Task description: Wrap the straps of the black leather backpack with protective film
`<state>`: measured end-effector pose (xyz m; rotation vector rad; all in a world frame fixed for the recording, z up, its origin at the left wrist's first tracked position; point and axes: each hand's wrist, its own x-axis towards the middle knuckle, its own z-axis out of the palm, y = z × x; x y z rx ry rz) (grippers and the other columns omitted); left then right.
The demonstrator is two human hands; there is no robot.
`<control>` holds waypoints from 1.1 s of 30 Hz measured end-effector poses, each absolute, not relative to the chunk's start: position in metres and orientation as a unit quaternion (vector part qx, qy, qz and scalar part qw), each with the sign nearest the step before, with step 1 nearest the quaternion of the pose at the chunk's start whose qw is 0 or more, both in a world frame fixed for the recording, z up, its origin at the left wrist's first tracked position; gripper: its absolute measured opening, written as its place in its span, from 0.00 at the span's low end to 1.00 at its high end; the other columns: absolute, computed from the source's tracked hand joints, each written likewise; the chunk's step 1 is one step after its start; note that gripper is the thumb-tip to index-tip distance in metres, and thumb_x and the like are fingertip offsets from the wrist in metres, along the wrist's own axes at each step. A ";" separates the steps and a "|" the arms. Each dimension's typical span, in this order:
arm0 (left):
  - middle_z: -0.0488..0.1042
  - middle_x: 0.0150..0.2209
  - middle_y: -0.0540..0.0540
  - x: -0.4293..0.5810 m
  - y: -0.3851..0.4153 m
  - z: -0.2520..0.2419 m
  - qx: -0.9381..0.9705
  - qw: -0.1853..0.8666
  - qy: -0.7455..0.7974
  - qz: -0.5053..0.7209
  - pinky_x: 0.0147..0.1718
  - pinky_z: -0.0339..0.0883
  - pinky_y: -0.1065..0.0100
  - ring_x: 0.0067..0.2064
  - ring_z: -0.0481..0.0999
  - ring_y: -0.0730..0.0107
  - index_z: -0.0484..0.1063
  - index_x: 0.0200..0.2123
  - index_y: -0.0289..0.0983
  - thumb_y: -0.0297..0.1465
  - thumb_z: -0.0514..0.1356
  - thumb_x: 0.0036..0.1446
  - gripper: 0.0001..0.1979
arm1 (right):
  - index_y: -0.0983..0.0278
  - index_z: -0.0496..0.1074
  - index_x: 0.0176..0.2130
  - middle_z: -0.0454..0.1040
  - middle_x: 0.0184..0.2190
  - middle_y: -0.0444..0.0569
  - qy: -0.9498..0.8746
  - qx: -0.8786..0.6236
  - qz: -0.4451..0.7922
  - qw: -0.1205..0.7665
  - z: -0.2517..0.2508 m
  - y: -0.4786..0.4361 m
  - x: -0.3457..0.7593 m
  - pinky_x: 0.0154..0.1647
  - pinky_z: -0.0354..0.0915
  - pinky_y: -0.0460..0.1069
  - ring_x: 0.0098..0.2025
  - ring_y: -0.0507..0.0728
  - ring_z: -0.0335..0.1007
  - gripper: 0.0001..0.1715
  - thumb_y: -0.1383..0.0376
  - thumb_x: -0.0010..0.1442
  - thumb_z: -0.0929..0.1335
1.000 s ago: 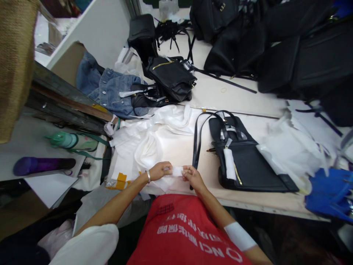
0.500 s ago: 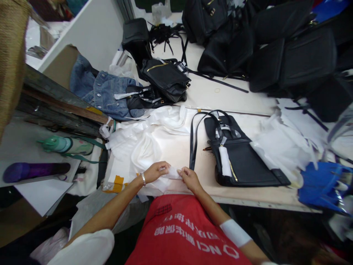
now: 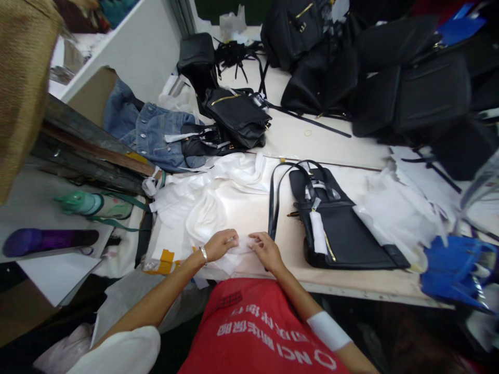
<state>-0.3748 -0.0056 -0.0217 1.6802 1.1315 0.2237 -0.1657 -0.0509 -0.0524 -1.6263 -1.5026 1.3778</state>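
Close to the table's front edge, my left hand (image 3: 222, 245) pinches a small sheet of thin white paper (image 3: 244, 244). At the sheet's right end is my right hand (image 3: 267, 251), its thumb and bent fingers a little apart. Both hands are low over the table. Loose folds of white wrapping paper (image 3: 206, 213) lie just beyond my left hand. To the right of my right hand, a black handbag (image 3: 351, 234) lies flat with its handles toward the back left. A white-wrapped zipper pull (image 3: 318, 231) rests on it.
Black bags (image 3: 432, 88) pile up at the back right, and another black bag (image 3: 237, 117) lies beside a denim garment (image 3: 152, 135). White sheets (image 3: 405, 192) and a blue bag (image 3: 456, 270) are at the right. Bottles, one purple (image 3: 50, 242), lie at the left.
The fingers of my right hand have opened from a pinch on the sheet's right end. My left hand stays on the sheet. The view has shifted slightly.
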 end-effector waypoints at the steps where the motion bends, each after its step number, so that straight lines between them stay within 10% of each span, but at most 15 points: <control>1: 0.71 0.32 0.49 -0.375 -0.005 -0.021 0.707 0.519 0.471 0.092 0.38 0.60 0.68 0.36 0.68 0.67 0.69 0.31 0.37 0.32 0.55 0.55 0.05 | 0.60 0.71 0.43 0.71 0.38 0.47 -0.537 -0.603 0.525 0.271 -0.054 -0.050 -0.166 0.38 0.63 0.48 0.38 0.54 0.67 0.17 0.59 0.52 0.68; 15: 0.68 0.51 0.43 -0.379 -0.007 -0.006 0.684 0.559 0.435 0.172 0.53 0.56 0.64 0.51 0.67 0.64 0.69 0.30 0.37 0.32 0.56 0.57 0.06 | 0.61 0.69 0.30 0.71 0.25 0.42 -0.532 -0.635 0.504 0.245 -0.036 -0.047 -0.166 0.29 0.58 0.46 0.28 0.53 0.65 0.13 0.55 0.57 0.65; 33: 0.75 0.39 0.45 -0.354 -0.008 -0.007 0.557 0.702 0.406 0.176 0.47 0.59 0.65 0.45 0.71 0.63 0.70 0.31 0.36 0.34 0.59 0.54 0.07 | 0.62 0.65 0.24 0.66 0.19 0.40 -0.563 -0.602 0.523 0.217 -0.029 -0.039 -0.162 0.26 0.54 0.43 0.24 0.50 0.63 0.16 0.59 0.60 0.60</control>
